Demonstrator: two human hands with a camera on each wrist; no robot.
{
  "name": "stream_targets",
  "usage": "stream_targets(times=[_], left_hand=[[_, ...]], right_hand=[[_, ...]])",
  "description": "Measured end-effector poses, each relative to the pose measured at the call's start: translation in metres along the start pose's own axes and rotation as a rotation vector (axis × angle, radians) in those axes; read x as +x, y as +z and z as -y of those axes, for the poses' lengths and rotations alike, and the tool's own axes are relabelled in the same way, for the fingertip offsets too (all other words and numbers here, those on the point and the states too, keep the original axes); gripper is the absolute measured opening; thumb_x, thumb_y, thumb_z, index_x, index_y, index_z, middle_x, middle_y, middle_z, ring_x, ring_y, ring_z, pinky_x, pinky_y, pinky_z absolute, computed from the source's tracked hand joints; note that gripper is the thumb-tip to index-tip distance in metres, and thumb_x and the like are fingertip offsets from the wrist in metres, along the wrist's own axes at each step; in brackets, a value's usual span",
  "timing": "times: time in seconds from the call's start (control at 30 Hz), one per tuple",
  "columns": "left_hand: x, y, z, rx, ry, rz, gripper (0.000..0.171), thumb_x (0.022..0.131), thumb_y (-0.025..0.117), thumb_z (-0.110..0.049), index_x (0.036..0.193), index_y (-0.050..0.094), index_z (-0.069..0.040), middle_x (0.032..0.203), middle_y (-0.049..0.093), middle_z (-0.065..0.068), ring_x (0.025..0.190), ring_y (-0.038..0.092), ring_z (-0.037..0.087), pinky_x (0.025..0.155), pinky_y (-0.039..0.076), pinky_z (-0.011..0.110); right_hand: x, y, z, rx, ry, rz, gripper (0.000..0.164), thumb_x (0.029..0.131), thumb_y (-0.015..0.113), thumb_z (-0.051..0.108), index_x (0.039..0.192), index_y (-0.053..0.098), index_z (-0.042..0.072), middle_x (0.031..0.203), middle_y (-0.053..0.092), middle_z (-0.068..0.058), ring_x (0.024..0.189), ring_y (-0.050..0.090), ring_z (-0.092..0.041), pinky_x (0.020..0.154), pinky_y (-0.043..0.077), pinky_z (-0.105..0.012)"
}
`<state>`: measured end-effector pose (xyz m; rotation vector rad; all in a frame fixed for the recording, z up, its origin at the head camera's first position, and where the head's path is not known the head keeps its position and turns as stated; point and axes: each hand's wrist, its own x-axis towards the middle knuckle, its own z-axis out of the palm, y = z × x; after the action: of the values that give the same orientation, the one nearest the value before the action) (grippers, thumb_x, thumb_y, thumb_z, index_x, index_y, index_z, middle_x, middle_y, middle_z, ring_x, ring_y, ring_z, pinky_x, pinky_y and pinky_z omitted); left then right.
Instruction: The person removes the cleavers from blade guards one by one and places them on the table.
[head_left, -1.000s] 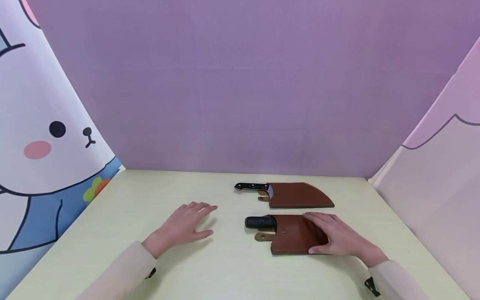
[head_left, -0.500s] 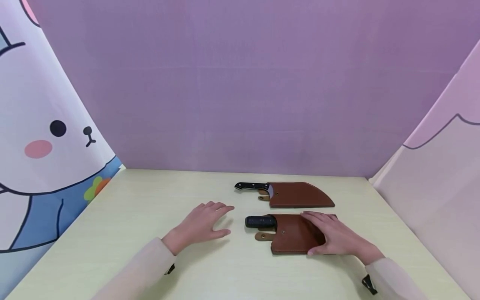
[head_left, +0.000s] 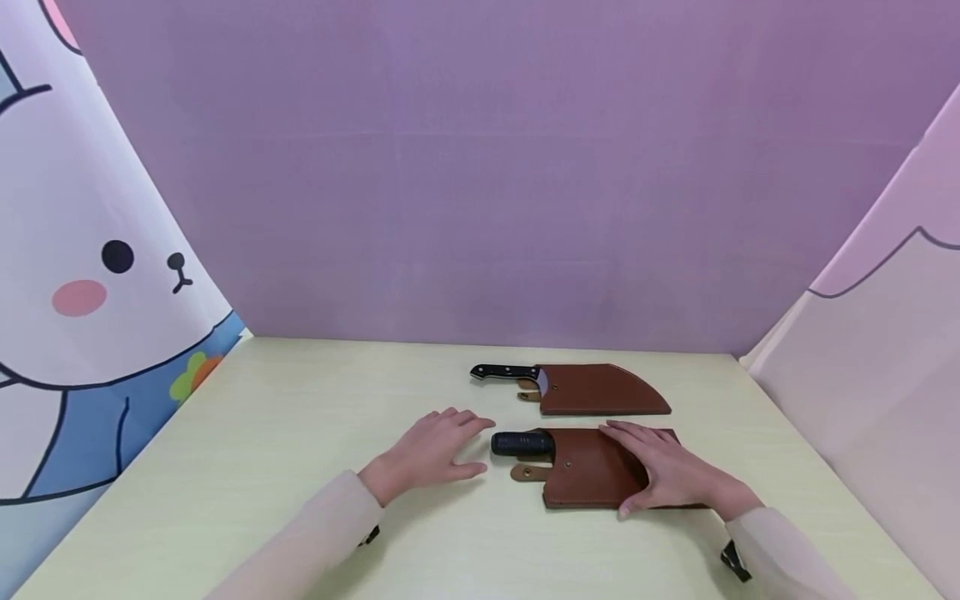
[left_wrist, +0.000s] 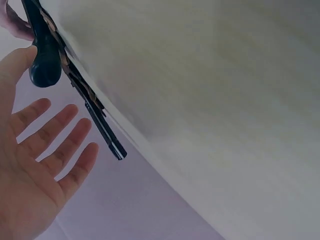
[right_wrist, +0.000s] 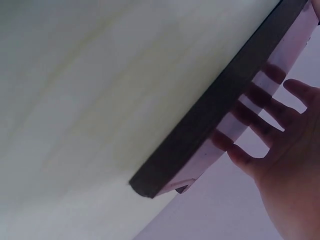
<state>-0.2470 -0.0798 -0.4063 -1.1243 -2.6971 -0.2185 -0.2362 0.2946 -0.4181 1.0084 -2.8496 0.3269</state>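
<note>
A cleaver in a brown leather sheath point(head_left: 596, 475) lies flat, its black handle point(head_left: 521, 443) pointing left. My left hand point(head_left: 431, 450) hovers just left of that handle, fingers spread and holding nothing. In the left wrist view the rounded handle end point(left_wrist: 46, 70) appears close by the thumb. My right hand point(head_left: 663, 462) spans the right part of the sheath, fingertips over its far edge and thumb at its near edge. In the right wrist view its fingers point(right_wrist: 265, 117) are extended over the sheath's glossy face, which mirrors them. Below the handle sticks out an unfastened snap strap point(head_left: 529, 473).
Behind lies a second knife in a brown sheath point(head_left: 603, 390), its black riveted handle point(head_left: 502, 372) also toward the left. The pale tabletop point(head_left: 300, 400) ends at a purple backdrop point(head_left: 480, 183). Cartoon-printed panels flank it, one on the left point(head_left: 112, 333).
My left hand has moved steadily right, up to the nearer cleaver's handle. My right hand has shifted very slightly left over the sheath. Both sheathed knives lie where they were.
</note>
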Motion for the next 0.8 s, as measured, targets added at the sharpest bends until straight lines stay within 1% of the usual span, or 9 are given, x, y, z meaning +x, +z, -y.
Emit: stream_targets(times=[0.17,0.27,0.37,0.43,0.57,0.8], left_hand=[[0.009,0.004,-0.005,0.006,0.017,0.011,0.056,0.084,0.059,-0.047,0.131,0.048,-0.018,0.121,0.059,0.001,0.104,0.058,0.019,0.088,0.046,0.038],[0.015,0.005,-0.008,0.024,0.029,0.024,0.055,0.085,0.058,-0.047,0.129,0.049,-0.017,0.119,0.060,0.000,0.101,0.059,0.018,0.086,0.048,0.035],[0.021,0.007,-0.011,0.050,0.045,0.029,0.053,0.084,0.058,-0.047,0.128,0.051,-0.018,0.115,0.061,-0.001,0.098,0.059,0.016,0.080,0.049,0.031],[0.025,0.009,-0.012,0.054,0.048,0.032,0.052,0.084,0.059,-0.047,0.127,0.052,-0.018,0.114,0.061,-0.002,0.097,0.059,0.015,0.080,0.049,0.030],[0.033,0.009,-0.016,0.034,0.049,0.047,0.050,0.083,0.061,-0.045,0.126,0.052,-0.019,0.113,0.061,-0.002,0.095,0.059,0.014,0.079,0.048,0.028],[0.046,0.008,-0.020,-0.006,0.039,0.097,0.051,0.084,0.061,-0.042,0.129,0.049,-0.020,0.115,0.060,-0.002,0.092,0.059,0.011,0.075,0.048,0.025]], right_hand=[[0.001,0.000,-0.002,0.025,0.023,0.036,0.112,0.053,0.066,0.075,0.141,0.034,0.013,0.140,0.040,-0.013,0.126,0.039,-0.035,0.092,0.029,-0.059],[0.002,0.000,-0.003,0.024,0.029,0.050,0.113,0.053,0.066,0.076,0.141,0.034,0.012,0.140,0.040,-0.013,0.126,0.039,-0.036,0.092,0.029,-0.060],[0.003,0.001,-0.004,0.023,0.031,0.064,0.112,0.054,0.065,0.076,0.141,0.033,0.012,0.141,0.039,-0.014,0.126,0.038,-0.036,0.092,0.029,-0.060],[0.004,0.001,-0.004,0.020,0.032,0.070,0.111,0.055,0.065,0.076,0.141,0.034,0.012,0.140,0.039,-0.013,0.126,0.038,-0.036,0.092,0.029,-0.060],[0.006,0.001,-0.005,0.013,0.030,0.072,0.110,0.055,0.064,0.077,0.141,0.035,0.013,0.139,0.040,-0.013,0.126,0.038,-0.035,0.091,0.030,-0.059],[0.007,0.002,-0.006,0.008,0.028,0.075,0.110,0.054,0.064,0.077,0.140,0.035,0.015,0.138,0.041,-0.013,0.125,0.039,-0.035,0.089,0.031,-0.059]])
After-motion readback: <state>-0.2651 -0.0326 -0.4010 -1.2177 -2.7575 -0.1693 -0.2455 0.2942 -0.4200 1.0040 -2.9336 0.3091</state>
